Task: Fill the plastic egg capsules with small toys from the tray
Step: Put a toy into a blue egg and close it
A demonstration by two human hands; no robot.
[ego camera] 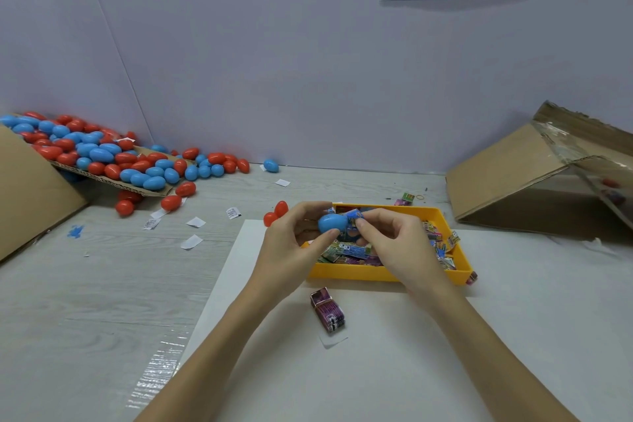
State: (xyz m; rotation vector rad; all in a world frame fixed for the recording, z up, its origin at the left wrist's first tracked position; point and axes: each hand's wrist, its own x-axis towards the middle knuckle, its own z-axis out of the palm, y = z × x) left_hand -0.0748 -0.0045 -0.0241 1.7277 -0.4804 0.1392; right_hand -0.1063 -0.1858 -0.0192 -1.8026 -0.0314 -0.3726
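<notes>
1. The fingers (331, 234) of the left hand (291, 243) curl round a blue egg (333, 223), thumb under it and the other fingertips over its top, holding it above the far left corner of the yellow tray (383, 273)
2. The fingers (363, 225) of the right hand (400, 247) pinch a small blue toy packet (355, 215) right at the egg's right end, touching it; whether the egg is open there I cannot tell
3. The tray sits on a white sheet (376, 370) on the bench (102, 284), and holds a jumble of small coloured toy packets (346, 250)
4. Just near of the tray, on the sheet, lies a single purple packet (327, 309), apart from the tray wall
5. Two red eggs (275, 212) lie just left of the left hand, at the sheet's far left corner
6. At the far left a heap of blue and red eggs (102, 154) spills off a cardboard flap (113, 181) onto the bench, with one blue egg (271, 165) alone by the wall
7. White paper slips (195, 222) are scattered on the bench between the heap and the sheet
8. A tipped cardboard box (513, 175) stands at the far right
</notes>
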